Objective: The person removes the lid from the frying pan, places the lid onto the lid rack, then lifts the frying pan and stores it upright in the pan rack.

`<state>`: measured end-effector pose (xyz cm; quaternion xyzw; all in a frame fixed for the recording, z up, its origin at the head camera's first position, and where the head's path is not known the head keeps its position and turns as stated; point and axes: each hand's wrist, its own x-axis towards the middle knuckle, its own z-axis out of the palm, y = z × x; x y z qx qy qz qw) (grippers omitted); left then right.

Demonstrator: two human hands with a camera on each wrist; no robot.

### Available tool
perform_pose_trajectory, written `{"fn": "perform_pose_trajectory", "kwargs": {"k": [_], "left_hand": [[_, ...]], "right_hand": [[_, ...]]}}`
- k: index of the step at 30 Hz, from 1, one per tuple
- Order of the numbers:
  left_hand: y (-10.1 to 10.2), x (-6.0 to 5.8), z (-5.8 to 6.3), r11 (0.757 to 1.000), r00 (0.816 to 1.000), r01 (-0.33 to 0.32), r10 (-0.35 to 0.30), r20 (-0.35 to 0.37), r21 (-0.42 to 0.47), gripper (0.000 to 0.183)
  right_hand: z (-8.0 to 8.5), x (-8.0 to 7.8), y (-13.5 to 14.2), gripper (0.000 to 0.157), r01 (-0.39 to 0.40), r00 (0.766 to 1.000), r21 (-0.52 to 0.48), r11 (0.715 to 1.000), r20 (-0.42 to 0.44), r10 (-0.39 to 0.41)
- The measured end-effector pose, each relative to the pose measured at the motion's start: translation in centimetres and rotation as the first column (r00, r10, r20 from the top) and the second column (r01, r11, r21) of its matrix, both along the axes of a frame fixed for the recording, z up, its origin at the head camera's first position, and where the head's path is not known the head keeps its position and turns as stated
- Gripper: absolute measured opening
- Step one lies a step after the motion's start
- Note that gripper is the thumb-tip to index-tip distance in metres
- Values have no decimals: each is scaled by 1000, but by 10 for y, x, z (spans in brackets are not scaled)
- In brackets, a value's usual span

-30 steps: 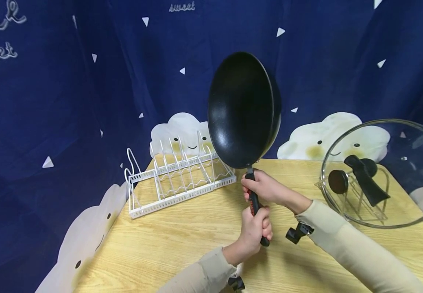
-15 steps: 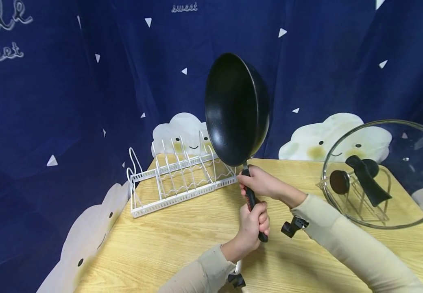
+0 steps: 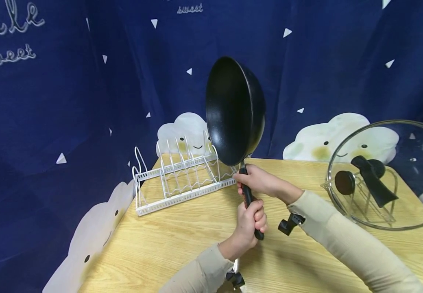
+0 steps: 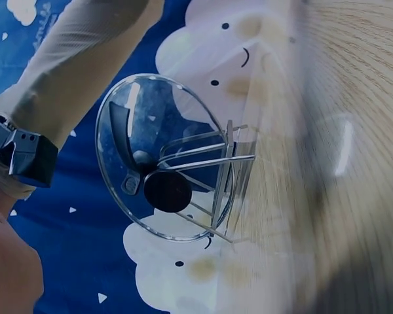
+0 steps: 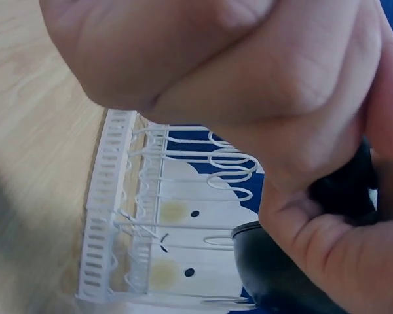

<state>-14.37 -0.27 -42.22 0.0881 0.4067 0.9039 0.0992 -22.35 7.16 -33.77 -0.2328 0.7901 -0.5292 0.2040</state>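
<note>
A deep black wok (image 3: 230,114) is held up above the table, its bowl upright with the hollow side turned left. My right hand (image 3: 260,182) grips its black handle (image 3: 246,194) just below the bowl. Lower down, my left hand (image 3: 249,224) is wrapped round the handle near its end. To the left behind the hands stands a white wire rack (image 3: 186,179); the bowl overlaps the rack's right end in the head view. In the right wrist view, the bowl's dark edge (image 5: 275,268) shows below my curled fingers, beside the rack (image 5: 108,196).
At the right of the wooden table (image 3: 182,244), a glass lid (image 3: 421,171) with a black handle stands tilted in a small wire stand (image 4: 229,176). Blue cloth (image 3: 87,101) printed with clouds hangs behind and at the left.
Both hands have shifted the wok a little to the left relative to the table. The bowl has turned, so more of its outer side shows. The view has swung slightly left.
</note>
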Motion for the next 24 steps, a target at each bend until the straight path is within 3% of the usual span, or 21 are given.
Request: {"fn": "perform_pose_trajectory", "kwargs": {"k": [4, 10, 19, 24], "left_hand": [[-4, 0, 0, 1000, 1000, 18, -18, -17, 16, 26], [-8, -1, -1, 999, 1000, 29, -29, -4, 36, 26], [-11, -2, 7, 998, 1000, 15, -15, -4, 57, 32], [-13, -2, 10, 996, 1000, 24, -25, 5, 88, 32]], "right_hand": [[-4, -4, 0, 30, -3, 995, -84, 996, 99, 12], [-10, -9, 0, 29, 14, 961, -203, 979, 272, 43], [-5, -8, -9, 34, -22, 980, -157, 987, 193, 52], [-5, -9, -12, 36, -15, 980, -143, 990, 195, 44]]}}
